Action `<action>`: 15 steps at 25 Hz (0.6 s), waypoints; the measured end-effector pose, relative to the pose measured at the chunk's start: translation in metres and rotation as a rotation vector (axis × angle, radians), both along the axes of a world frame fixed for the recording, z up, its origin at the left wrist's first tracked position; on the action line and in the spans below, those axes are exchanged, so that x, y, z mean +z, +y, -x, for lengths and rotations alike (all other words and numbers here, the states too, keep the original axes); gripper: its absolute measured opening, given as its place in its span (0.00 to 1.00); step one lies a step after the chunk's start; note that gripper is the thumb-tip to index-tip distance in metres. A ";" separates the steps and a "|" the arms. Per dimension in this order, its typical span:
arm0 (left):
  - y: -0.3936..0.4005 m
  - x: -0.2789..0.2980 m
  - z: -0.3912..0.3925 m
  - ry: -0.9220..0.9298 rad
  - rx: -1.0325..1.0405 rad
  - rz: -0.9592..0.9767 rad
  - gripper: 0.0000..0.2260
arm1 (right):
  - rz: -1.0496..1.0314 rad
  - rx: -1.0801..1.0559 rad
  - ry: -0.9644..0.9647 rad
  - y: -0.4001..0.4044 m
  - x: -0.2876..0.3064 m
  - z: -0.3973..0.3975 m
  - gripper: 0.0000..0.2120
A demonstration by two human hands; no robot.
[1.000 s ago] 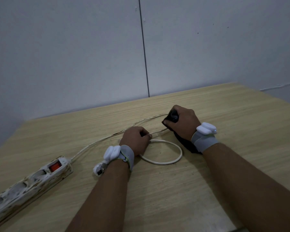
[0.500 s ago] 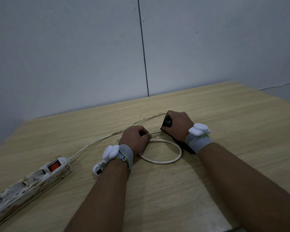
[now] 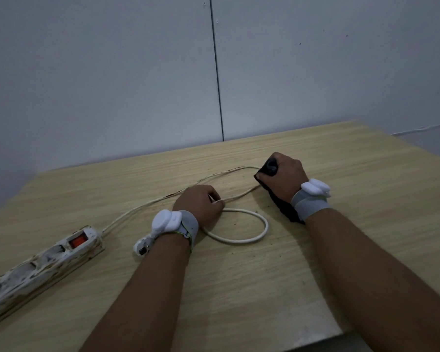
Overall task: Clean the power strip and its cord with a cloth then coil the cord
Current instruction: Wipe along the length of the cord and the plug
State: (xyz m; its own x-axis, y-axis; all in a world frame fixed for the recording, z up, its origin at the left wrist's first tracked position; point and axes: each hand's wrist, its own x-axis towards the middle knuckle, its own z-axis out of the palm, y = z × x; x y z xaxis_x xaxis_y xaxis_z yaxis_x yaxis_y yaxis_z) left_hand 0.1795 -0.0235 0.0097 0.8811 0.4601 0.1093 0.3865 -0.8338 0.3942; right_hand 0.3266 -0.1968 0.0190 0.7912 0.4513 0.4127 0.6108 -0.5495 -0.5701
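Power strip: the stained power strip (image 3: 40, 266) lies at the lower left of the frame, its cord (image 3: 148, 207) running up toward centre right.
Left hand: the left hand (image 3: 197, 205), at centre, is curled, pinning the cord to the table (image 3: 239, 288).
Right hand: the right hand (image 3: 283, 177), right of centre, is fisted around a dark cloth (image 3: 269, 168) wrapping the cord.
Technique: likely best to keep the left anchor firm and squeeze steadily while sliding.
Change: 0.5 s ago the cloth hand sat closer to the left hand; now it is further right along the cord.

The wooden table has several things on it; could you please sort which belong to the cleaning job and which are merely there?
Job:
- dirty white power strip with red switch
- its white cord
- white plug
- black cloth, gripped by right hand
- left hand, holding the cord

Merely there:
- white wrist devices
- grey wall
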 end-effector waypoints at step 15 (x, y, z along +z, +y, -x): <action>-0.039 0.017 -0.064 0.126 -0.093 0.073 0.11 | -0.100 -0.040 0.046 -0.011 0.004 -0.009 0.10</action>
State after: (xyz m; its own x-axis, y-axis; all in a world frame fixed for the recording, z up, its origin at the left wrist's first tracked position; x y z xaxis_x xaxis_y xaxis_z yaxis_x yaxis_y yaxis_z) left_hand 0.2434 -0.0620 0.0266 0.9251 0.3782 -0.0354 0.3588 -0.8395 0.4080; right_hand 0.3352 -0.2073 0.0227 0.8269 0.3772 0.4171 0.5615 -0.5120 -0.6501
